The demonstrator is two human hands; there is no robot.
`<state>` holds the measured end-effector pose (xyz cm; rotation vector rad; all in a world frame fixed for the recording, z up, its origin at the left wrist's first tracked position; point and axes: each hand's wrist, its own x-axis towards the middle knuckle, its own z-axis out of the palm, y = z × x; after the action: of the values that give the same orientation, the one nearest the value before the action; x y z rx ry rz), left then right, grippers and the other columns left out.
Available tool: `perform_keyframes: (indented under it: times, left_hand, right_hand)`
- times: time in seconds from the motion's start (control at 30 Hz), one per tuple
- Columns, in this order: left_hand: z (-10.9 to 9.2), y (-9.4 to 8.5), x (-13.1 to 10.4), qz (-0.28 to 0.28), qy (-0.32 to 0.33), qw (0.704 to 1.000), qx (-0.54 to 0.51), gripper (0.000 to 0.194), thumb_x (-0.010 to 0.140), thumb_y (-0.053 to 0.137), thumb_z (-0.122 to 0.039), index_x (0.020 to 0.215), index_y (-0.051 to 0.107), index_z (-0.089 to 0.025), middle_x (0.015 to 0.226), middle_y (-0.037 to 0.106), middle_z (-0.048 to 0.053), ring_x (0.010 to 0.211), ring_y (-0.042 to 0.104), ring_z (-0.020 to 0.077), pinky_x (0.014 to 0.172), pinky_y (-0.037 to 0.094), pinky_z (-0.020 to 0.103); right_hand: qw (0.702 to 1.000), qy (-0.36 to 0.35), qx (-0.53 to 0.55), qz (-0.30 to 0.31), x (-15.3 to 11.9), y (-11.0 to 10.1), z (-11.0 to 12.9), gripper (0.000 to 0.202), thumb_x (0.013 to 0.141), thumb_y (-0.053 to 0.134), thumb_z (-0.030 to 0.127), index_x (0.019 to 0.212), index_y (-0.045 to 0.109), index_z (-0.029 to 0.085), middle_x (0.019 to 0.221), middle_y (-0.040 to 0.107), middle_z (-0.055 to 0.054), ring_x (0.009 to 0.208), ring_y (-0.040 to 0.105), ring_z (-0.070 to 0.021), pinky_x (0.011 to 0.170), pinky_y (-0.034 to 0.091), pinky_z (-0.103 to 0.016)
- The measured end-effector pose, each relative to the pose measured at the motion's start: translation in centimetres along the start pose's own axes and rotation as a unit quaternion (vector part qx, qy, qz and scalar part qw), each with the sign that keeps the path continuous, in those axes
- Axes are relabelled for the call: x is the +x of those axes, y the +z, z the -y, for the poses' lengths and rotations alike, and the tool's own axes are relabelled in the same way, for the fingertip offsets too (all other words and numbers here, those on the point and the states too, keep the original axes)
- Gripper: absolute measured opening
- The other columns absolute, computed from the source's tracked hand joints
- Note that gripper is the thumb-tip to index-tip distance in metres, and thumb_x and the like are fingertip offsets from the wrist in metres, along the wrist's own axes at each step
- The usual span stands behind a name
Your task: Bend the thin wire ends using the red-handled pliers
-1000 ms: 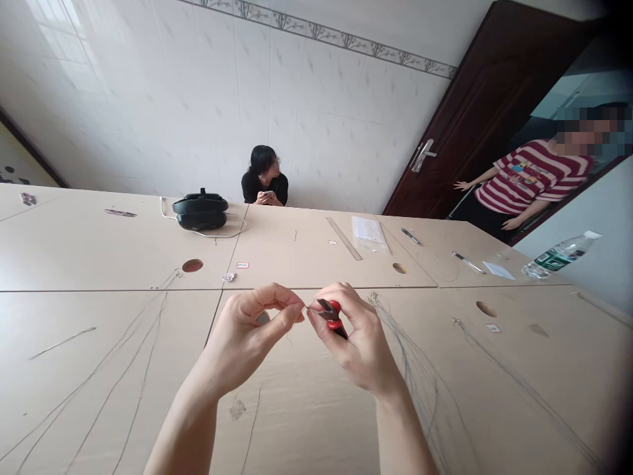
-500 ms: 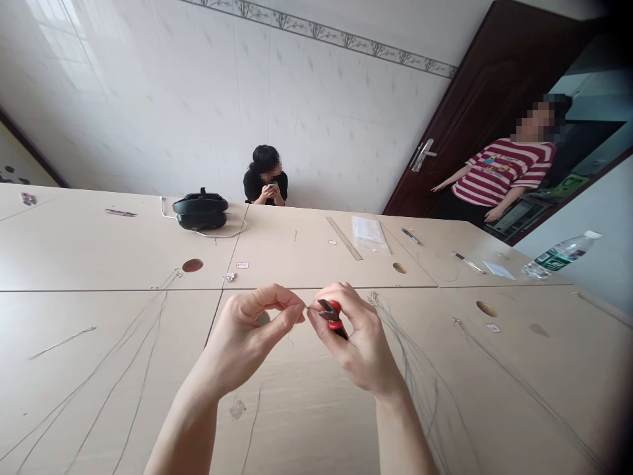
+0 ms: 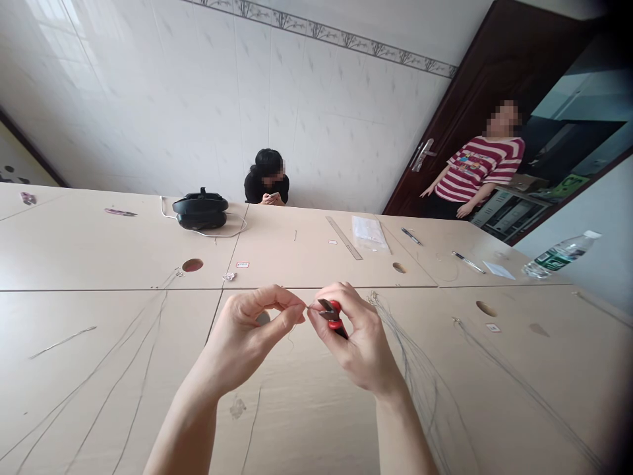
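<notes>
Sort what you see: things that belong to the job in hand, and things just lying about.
Job in hand:
red-handled pliers, in the right hand
thin strand, pinched in the left hand
probably the loose grey strands

Apparently just lying about:
ruler
pens
water bottle
black device

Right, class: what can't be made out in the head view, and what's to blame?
All in the head view:
Red pliers: handles mostly hidden by the right hand.
Thin strand: its pinched part is covered by the left hand.
Red-bordered label: writing too small to read.
Lower-left strands: cut off by the picture's left and bottom edges.
</notes>
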<state>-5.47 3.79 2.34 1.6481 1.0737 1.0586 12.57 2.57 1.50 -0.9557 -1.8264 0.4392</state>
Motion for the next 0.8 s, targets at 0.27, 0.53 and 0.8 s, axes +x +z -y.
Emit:
perform_keyframes:
  times: [0.27,0.53,0.8]
  left_hand:
    - [-0.17,-0.05,-0.08,-0.002,-0.001,1.0,0.0,0.018,0.087,0.065,-0.036,0.079,0.072,-0.022,0.076,0.071,0.002,0.072,0.061,0.0157,0.057,0.043,0.025]
    - [-0.1,-0.01,-0.16,0.005,-0.01,1.0,-0.006,0.016,0.087,0.066,-0.036,0.081,0.073,-0.022,0.08,0.073,0.002,0.077,0.065,0.0172,0.061,0.045,0.026]
    - [-0.51,-0.03,-0.02,0.006,-0.003,1.0,0.006,0.022,0.091,0.06,-0.039,0.079,0.07,-0.022,0.074,0.069,-0.001,0.07,0.056,0.0131,0.06,0.041,0.024]
  right_hand:
    - [1.0,0.001,0.004,0.001,0.07,-0.04,0.13,0.02,0.085,0.052,0.005,0.078,0.048,0.023,0.076,0.056,0.002,0.07,0.046,-0.0146,0.072,0.041,-0.03]
    - [1.0,0.001,0.002,0.005,0.08,-0.06,0.04,0.019,0.086,0.052,0.005,0.079,0.049,0.023,0.078,0.057,0.001,0.07,0.045,-0.0143,0.073,0.041,-0.03]
    - [1.0,0.018,-0.002,0.005,0.11,-0.08,0.28,0.014,0.092,0.054,0.014,0.081,0.051,0.022,0.078,0.057,0.001,0.07,0.047,-0.0139,0.072,0.042,-0.029]
